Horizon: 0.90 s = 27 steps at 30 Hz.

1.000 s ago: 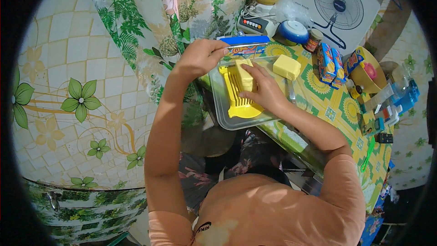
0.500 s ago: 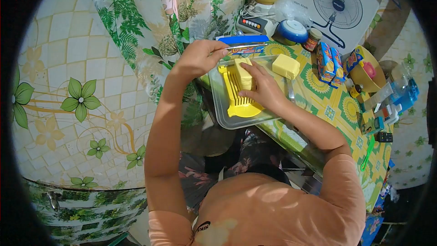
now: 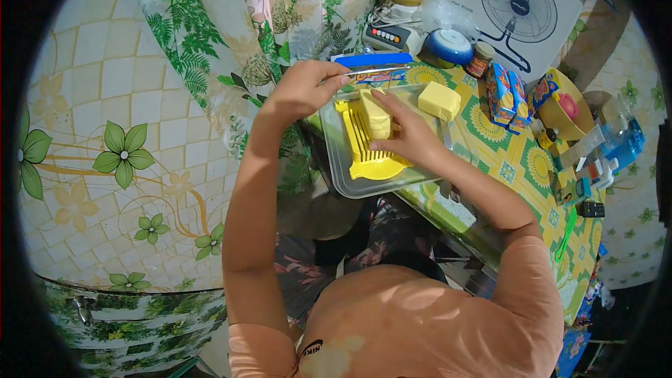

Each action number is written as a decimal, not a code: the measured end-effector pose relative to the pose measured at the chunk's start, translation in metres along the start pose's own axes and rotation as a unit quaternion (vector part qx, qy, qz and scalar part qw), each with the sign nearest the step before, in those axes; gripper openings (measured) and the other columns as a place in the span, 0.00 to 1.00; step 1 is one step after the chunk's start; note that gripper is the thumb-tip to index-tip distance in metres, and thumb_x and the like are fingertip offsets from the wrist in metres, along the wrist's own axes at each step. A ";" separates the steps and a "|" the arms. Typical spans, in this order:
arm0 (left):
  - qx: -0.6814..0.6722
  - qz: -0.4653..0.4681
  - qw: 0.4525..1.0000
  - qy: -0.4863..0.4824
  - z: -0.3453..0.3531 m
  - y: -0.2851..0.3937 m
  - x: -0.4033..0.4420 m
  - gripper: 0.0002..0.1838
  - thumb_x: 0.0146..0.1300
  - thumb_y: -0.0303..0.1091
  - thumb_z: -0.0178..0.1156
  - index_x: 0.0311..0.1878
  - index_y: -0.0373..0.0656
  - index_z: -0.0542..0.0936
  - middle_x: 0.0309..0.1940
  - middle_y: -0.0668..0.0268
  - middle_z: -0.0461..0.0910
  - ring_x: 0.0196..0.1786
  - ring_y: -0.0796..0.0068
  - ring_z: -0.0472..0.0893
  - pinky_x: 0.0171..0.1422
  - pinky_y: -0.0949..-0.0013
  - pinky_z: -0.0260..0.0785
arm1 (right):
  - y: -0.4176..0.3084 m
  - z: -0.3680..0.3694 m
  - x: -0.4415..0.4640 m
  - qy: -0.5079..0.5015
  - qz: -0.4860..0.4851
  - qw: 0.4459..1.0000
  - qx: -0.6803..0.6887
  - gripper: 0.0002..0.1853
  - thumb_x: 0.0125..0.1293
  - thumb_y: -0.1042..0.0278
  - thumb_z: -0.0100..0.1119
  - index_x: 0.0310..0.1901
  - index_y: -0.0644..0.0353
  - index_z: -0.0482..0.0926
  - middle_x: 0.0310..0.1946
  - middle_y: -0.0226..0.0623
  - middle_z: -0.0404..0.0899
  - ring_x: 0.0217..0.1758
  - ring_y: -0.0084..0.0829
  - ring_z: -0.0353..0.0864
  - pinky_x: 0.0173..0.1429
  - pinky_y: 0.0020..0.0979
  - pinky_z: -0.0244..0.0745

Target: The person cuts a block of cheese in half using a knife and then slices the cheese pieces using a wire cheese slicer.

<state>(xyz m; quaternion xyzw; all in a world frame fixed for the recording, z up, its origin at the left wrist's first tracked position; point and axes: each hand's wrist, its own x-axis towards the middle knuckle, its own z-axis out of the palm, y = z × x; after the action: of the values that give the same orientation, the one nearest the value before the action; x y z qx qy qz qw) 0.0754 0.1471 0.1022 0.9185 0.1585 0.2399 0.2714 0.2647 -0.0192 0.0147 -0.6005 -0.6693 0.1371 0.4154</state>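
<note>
On a yellow slotted slicer base (image 3: pixel 378 169) lies a pale yellow block (image 3: pixel 376 119), which looks like butter or cheese. My right hand (image 3: pixel 409 133) grips this block from the right, fingers at the far end and thumb at the near side. Above the slicer's far end, my left hand (image 3: pixel 304 89) pinches a thin metal slicer frame (image 3: pixel 378 69), raised clear of the block. The slicer sits in a clear plastic tray (image 3: pixel 338 180). A second pale yellow block (image 3: pixel 439 101) rests at the tray's far right.
A blue-lidded box (image 3: pixel 371 60) and a blender (image 3: pixel 395 28) stand behind the tray. To the right are a blue bowl (image 3: pixel 449 49), a jar (image 3: pixel 480 60), blue packets (image 3: pixel 505 98), a yellow tub (image 3: pixel 565 108) and green scissors (image 3: pixel 565 234). The table's front edge is close to my body.
My right hand's fingers have shifted slightly on the block, the fingertips a little farther away. My left hand and the metal frame hold nearly the same place.
</note>
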 end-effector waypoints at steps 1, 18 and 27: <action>-0.004 -0.003 1.000 -0.003 0.000 0.001 0.000 0.18 0.70 0.40 0.60 0.51 0.33 0.82 0.31 0.63 0.83 0.35 0.79 0.76 0.43 0.70 0.71 | 0.002 -0.001 -0.001 -0.003 0.001 1.000 0.006 0.48 0.53 0.68 0.78 0.76 0.46 0.61 0.76 0.56 0.54 0.77 0.44 0.63 0.69 0.40 0.73; -0.007 -0.020 1.000 0.004 0.000 0.003 -0.002 0.18 0.71 0.41 0.60 0.53 0.35 0.83 0.33 0.64 0.83 0.36 0.80 0.75 0.43 0.71 0.70 | 0.000 -0.007 -0.004 -0.002 0.010 0.999 0.038 0.34 0.58 0.71 0.71 0.68 0.56 0.72 0.64 0.50 0.74 0.76 0.47 0.65 0.71 0.43 0.71; 0.009 -0.034 0.999 0.016 0.000 0.008 -0.005 0.19 0.68 0.45 0.59 0.49 0.37 0.84 0.41 0.50 0.85 0.45 0.51 0.85 0.51 0.59 0.74 | -0.004 -0.008 -0.005 -0.013 0.040 0.997 0.067 0.35 0.59 0.72 0.70 0.69 0.55 0.70 0.69 0.55 0.67 0.75 0.49 0.65 0.63 0.41 0.80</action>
<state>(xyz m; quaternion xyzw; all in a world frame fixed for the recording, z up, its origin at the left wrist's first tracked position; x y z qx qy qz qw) 0.0725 0.1381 0.1050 0.9109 0.1957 0.2442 0.2688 0.2673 -0.0276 0.0206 -0.5956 -0.6396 0.2060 0.4402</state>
